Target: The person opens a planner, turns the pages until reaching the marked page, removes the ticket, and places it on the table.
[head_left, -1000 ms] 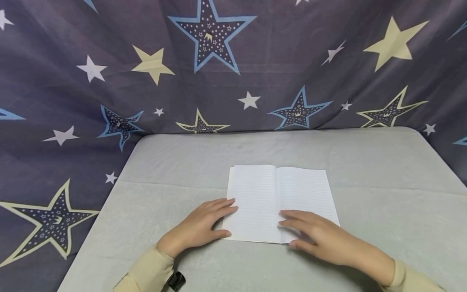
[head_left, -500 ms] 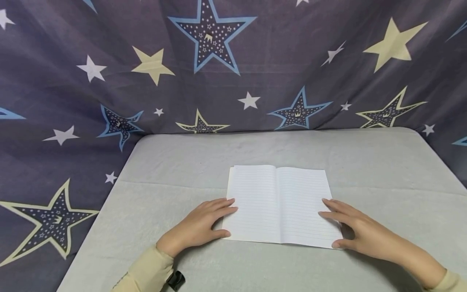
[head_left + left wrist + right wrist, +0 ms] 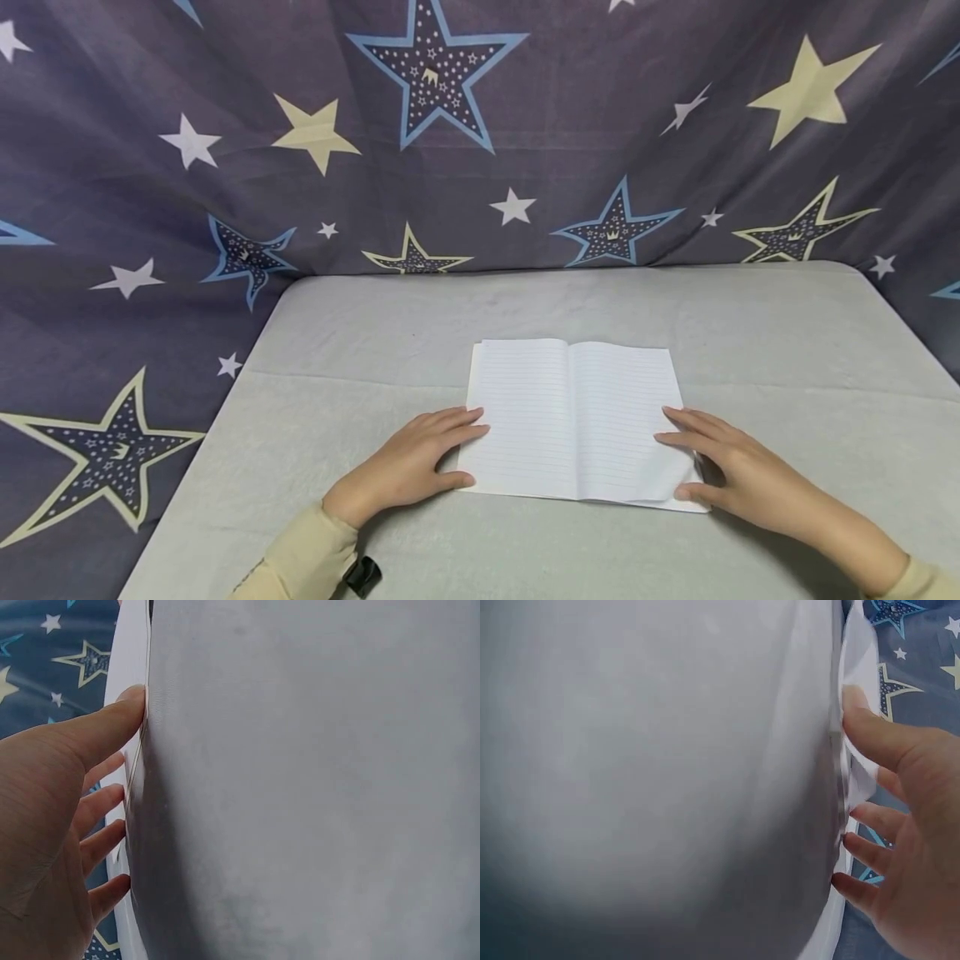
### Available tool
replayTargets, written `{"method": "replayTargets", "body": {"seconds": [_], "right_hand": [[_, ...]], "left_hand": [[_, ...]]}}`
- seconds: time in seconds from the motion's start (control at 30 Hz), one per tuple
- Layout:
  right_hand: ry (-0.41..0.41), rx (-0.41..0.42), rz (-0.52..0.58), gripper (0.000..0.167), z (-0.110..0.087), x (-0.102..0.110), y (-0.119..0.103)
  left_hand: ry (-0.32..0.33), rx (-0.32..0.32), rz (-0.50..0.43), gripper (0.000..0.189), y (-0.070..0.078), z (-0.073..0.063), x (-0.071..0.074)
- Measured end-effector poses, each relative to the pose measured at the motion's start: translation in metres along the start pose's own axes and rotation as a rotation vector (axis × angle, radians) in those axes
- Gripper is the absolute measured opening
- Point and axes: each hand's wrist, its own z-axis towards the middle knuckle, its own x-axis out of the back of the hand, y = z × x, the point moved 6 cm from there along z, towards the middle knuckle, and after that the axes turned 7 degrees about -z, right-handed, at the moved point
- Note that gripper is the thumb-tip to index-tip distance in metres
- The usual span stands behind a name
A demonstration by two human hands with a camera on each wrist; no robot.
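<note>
White and ruled, an open notebook (image 3: 517,417) lies between the left hand (image 3: 405,462) and the right hand (image 3: 750,475), its wider way running from one to the other. Both hands are unclenched, fingers extended and spread at its outer edges. The right thumb (image 3: 697,493) touches the near corner of the right-hand page (image 3: 626,417), which bends up just inward of it; the right hand is clearly nearer that lifted corner.

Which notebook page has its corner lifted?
The right page, its near outer corner curled up at the right hand; the left page shows no such curl.
</note>
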Motion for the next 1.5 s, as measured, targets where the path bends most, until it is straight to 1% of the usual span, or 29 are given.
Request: {"method": "replayTargets", "body": {"seconds": [0.13, 0.23, 0.3, 0.43, 0.5, 0.53, 0.6, 0.67, 0.73, 0.93, 1.07, 1.23, 1.33, 1.5], "right_hand": [[-0.04, -0.061, -0.061, 0.064, 0.001, -0.001, -0.002], [-0.057, -0.119, -0.07, 0.068, 0.002, 0.0, -0.003], [-0.047, -0.162, -0.059, 0.075, 0.003, 0.002, -0.003], [-0.014, -0.247, -0.005, 0.099, 0.007, 0.008, -0.002], [0.0, -0.28, 0.02, 0.107, 0.009, 0.01, -0.004], [0.004, -0.294, 0.032, 0.109, 0.01, 0.011, -0.006], [0.017, -0.302, 0.057, 0.106, 0.014, 0.012, -0.012], [0.023, -0.287, 0.081, 0.099, 0.019, 0.013, -0.02], [0.027, -0.251, 0.098, 0.092, 0.026, 0.013, -0.03], [0.025, -0.092, 0.092, 0.081, 0.048, 0.005, -0.062], [-0.002, -0.001, 0.076, 0.073, 0.058, -0.006, -0.079], [-0.081, 0.062, 0.077, 0.064, 0.063, -0.02, -0.095], [-0.128, 0.084, 0.075, 0.06, 0.063, -0.025, -0.1], [-0.191, 0.11, 0.073, 0.055, 0.06, -0.031, -0.103]], "left_hand": [[0.009, -0.008, 0.003, 0.065, 0.0, 0.0, 0.0], [0.007, -0.007, -0.002, 0.065, 0.001, 0.0, 0.0], [0.002, -0.002, -0.006, 0.065, 0.0, 0.0, -0.001], [0.004, -0.004, -0.005, 0.065, 0.0, 0.0, 0.0], [0.004, -0.003, -0.002, 0.065, -0.001, 0.0, 0.0], [0.003, -0.002, 0.0, 0.065, -0.001, 0.001, -0.001], [-0.003, 0.003, -0.001, 0.065, -0.001, 0.001, -0.001], [-0.005, 0.002, -0.001, 0.065, -0.001, 0.001, -0.001], [-0.005, -0.001, 0.0, 0.065, -0.001, 0.001, -0.001], [-0.003, 0.009, 0.003, 0.067, -0.002, 0.001, -0.001], [0.005, 0.022, 0.008, 0.068, -0.004, 0.0, 0.0], [0.037, 0.026, 0.024, 0.067, -0.011, -0.006, 0.005], [0.052, 0.037, 0.028, 0.065, -0.016, -0.009, 0.01], [0.073, 0.077, -0.008, 0.06, -0.023, -0.013, 0.02]]}}
